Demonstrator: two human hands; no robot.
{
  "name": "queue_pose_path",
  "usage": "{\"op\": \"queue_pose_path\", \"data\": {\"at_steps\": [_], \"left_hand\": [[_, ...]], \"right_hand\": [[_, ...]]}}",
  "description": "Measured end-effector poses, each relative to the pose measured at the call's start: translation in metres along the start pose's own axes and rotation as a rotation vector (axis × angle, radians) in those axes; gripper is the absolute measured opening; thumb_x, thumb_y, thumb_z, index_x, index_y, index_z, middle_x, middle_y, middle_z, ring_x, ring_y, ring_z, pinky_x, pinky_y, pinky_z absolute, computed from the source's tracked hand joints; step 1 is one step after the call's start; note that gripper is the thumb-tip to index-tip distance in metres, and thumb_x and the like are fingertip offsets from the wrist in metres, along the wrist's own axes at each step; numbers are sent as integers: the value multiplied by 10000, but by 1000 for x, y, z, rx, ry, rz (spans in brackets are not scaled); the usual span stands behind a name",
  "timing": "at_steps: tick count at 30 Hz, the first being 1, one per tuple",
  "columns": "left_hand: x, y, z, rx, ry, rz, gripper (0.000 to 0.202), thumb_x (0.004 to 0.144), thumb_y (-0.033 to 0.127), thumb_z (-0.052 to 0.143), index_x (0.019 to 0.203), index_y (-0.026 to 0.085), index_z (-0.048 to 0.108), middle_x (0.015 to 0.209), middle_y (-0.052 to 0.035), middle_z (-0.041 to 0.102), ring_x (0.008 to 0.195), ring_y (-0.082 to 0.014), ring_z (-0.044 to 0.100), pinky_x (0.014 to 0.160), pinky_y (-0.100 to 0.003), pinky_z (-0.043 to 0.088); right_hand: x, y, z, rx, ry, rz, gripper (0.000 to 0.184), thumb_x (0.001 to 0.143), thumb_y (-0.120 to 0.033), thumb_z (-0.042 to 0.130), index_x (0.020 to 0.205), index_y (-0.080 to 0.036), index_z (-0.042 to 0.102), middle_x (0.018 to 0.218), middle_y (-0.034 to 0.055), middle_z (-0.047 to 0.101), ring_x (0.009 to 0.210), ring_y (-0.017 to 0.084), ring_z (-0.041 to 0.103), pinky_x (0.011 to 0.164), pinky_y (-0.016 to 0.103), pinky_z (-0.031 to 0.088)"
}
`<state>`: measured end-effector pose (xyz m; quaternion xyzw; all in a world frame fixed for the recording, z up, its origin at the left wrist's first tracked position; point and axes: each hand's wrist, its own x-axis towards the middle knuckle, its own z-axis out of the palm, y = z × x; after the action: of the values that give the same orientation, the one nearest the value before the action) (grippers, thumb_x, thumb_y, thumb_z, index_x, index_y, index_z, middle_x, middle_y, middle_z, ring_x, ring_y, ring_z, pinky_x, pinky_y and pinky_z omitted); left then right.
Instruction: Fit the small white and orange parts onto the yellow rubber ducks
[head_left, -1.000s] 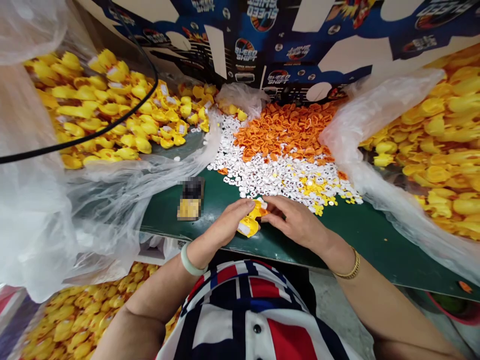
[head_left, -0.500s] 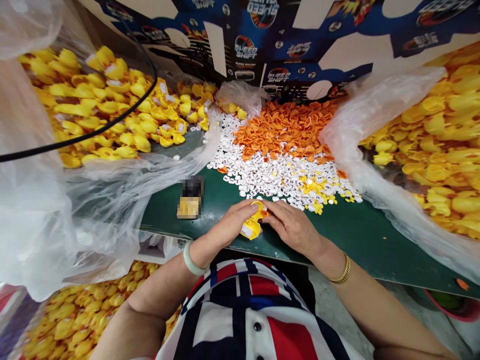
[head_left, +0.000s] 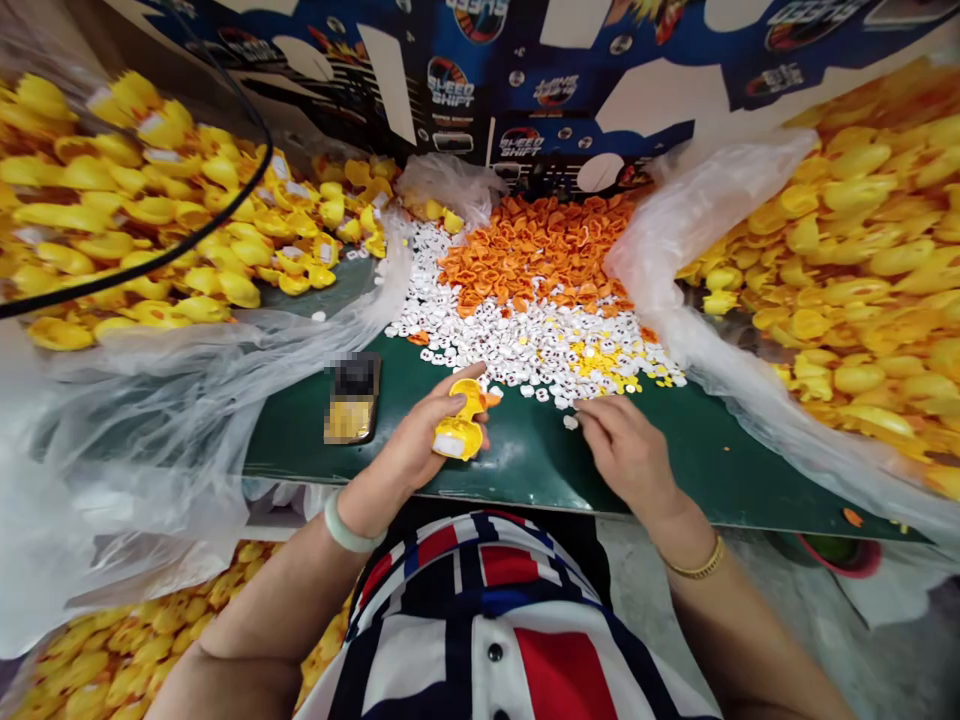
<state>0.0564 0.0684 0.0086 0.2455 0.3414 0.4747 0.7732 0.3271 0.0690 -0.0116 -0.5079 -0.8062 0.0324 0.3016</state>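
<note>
My left hand (head_left: pixel 421 428) is closed around a yellow toy duck shell (head_left: pixel 459 438), its hollow inside turned up, with a white patch in the lower part. An orange beak piece (head_left: pixel 489 400) sticks out at the shell's right side. My right hand (head_left: pixel 630 450) is apart from the shell, over the green table, with its fingers drawn together. At its fingertips is a small white eye piece (head_left: pixel 571 422); how firmly they grip it is hard to see. Just beyond both hands spreads a pile of white eye pieces (head_left: pixel 487 340).
Orange beak pieces (head_left: pixel 532 250) are heaped behind the white ones, and small yellow pieces (head_left: pixel 600 368) lie among them. Yellow duck shells fill plastic bags at left (head_left: pixel 172 220) and right (head_left: pixel 862 250). A phone-like object (head_left: pixel 352 398) lies on the green table (head_left: pixel 525 460). A black cable (head_left: pixel 217 220) crosses at left.
My right hand has left the duck shell and moved right, to the near edge of the white pile. My left hand still holds the shell, now tilted more open. The view has shifted slightly.
</note>
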Motion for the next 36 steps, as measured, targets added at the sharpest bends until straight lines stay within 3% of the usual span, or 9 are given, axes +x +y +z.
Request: {"op": "queue_pose_path", "data": {"at_steps": [4,7,13,17,21,28,36], "left_hand": [[14,4,2,-43,-86,12,595,779,263,598,1360,147,544,856,-77,679,640,-209,674,545,-293,517],[23,2,9,-60,-133,-6,579,794,294,610,1352,154,546,883,-88,683,648,-216,679,538,-298,521],[37,-2,15,-54,-88,-17,530,846,414,627,1299,147,560,802,-70,661,605,-194,656,500,-278,516],[39,-2,9,-85,-57,-3,447,821,425,658,1175,159,598,798,-65,660,618,-201,657,532,-301,532],[38,1,6,-143,-24,52,428,819,408,665,1157,150,614,829,-70,667,669,-185,649,595,-295,537],[38,0,7,-142,-35,53,565,781,290,669,1321,164,557,833,-54,660,689,-176,642,614,-277,525],[38,-2,4,-113,-74,41,479,791,319,691,1237,165,609,884,-62,673,731,-161,631,659,-270,531]], "right_hand": [[-1,26,-18,-187,-26,106,172,962,-230,552,1054,-227,698,998,41,708,934,207,677,740,319,528],[-1,27,-20,-256,-117,72,179,963,-232,544,1039,-238,706,994,32,710,970,208,664,716,309,513],[10,20,-10,-376,-237,25,215,950,-249,563,1108,-229,707,978,69,691,947,244,634,660,331,490],[15,21,-5,-192,-259,30,218,963,-276,556,1124,-235,698,1009,67,697,962,234,641,758,339,516],[11,25,-8,89,-135,162,193,985,-291,523,1073,-237,686,1019,38,713,972,194,668,861,331,518],[4,27,-13,-67,-197,137,200,976,-260,509,1032,-243,700,996,40,717,980,210,673,808,337,516],[23,18,-6,-222,-268,8,204,972,-234,522,1050,-241,710,981,39,708,954,200,652,750,304,486]]}}
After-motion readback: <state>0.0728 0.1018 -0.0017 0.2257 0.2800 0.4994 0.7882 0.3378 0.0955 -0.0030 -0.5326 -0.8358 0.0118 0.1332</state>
